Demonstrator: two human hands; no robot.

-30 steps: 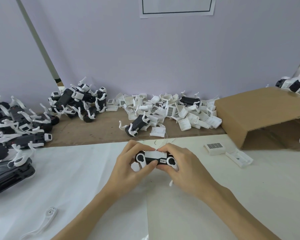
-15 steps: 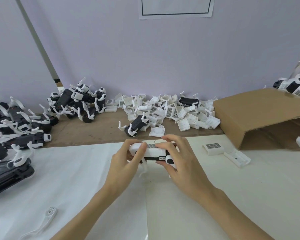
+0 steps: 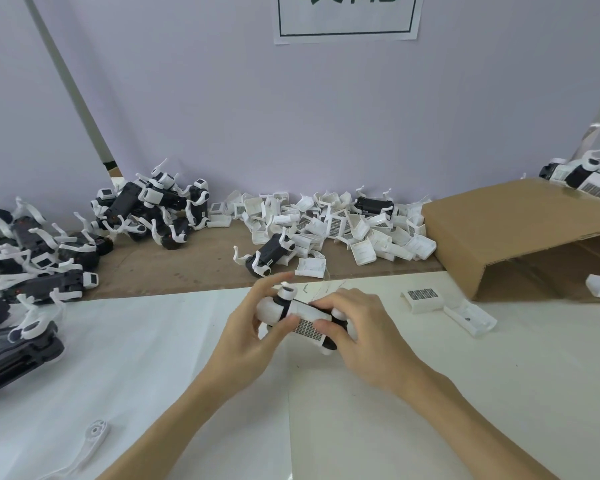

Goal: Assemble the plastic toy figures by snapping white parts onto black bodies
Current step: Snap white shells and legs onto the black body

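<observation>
Both hands hold one toy figure [image 3: 303, 318] above the middle of the white table [image 3: 465, 393]. It has a black body, white round ends and a white cover with a grid label facing up. My left hand [image 3: 248, 336] grips its left end, thumb on the cover. My right hand [image 3: 364, 332] grips the right end, fingers curled over the cover's edge. A pile of loose white parts [image 3: 340, 225] lies on the brown strip behind. One black figure [image 3: 271, 254] lies in front of that pile.
Finished figures are heaped at the far left [image 3: 25, 268] and at the back left [image 3: 153, 209]. An open cardboard box [image 3: 520, 233] lies on its side at the right. Two white parts [image 3: 425, 298] lie near it. A white arm piece [image 3: 90, 441] lies at front left.
The figure has been turned over in my hands: first its black face showed, now the white cover with the grid label faces up. The camera has tipped slightly.
</observation>
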